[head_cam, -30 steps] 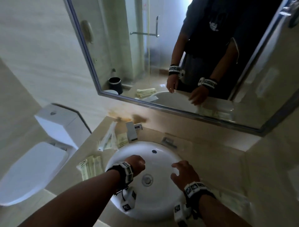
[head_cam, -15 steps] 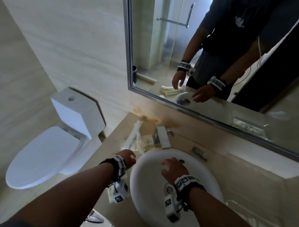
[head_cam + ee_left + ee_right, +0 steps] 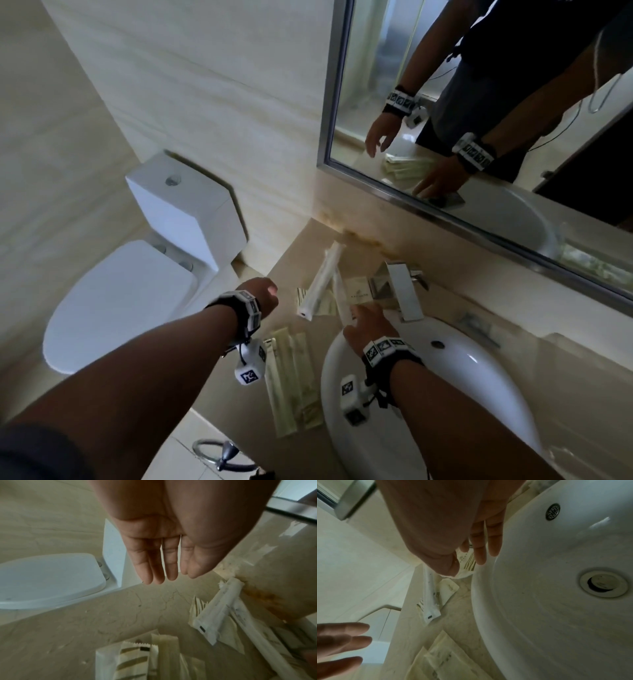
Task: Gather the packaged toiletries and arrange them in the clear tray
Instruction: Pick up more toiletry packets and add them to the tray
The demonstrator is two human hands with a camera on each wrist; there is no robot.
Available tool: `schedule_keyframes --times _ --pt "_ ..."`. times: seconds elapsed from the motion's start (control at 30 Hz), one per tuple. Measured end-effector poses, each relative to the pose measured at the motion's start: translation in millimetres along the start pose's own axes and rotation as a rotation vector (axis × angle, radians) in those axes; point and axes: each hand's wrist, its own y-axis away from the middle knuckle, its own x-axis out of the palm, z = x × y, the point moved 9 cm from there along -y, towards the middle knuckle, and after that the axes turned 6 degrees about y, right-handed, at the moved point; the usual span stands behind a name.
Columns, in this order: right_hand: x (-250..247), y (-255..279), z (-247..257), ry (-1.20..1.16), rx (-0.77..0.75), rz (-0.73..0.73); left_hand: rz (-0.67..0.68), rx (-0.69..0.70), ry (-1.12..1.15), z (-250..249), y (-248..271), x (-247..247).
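Fingers [image 3: 479, 553] touching packet [image 3: 468, 562], hidden overhead

Left hand [image 3: 262, 297] hovering, fingers [image 3: 155, 566] straight and loose, right hand [image 3: 368, 325] reaching forward, fingers extended.

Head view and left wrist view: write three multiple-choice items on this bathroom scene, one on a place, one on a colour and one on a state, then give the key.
1. Where do the long pale paper-wrapped packets lie?
A. Hanging on the wall
B. On the beige stone counter, left of the round white basin
C. On the floor

2. What colour is the closed toilet lid?
A. White
B. Black
C. Red

3. How is the left hand?
A. Gripping a packet
B. Clenched in a fist
C. Open, holding nothing

Key: B, the head view shows them flat on the counter beside the basin; A, the lid is plain white; C, the left wrist view shows straight fingers with nothing in them.
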Motion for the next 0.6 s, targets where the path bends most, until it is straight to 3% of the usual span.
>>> schedule_keyframes --times 0.17,0.4,0.6 --pt "-0.7 -24.2 -4.6 -0.072 0.136 -0.006 0.006 0.023 -0.007 -6.9 -14.8 10.1" --pt "2.7 -49.7 -2.5 -0.054 0.127 0.039 0.032 0.016 0.046 -28.0 -37.7 26.0" --pt "3.5 -64.4 -10.8 -0.042 0.222 0.044 0.054 0.024 0.051 -46.4 -52.6 46.1"
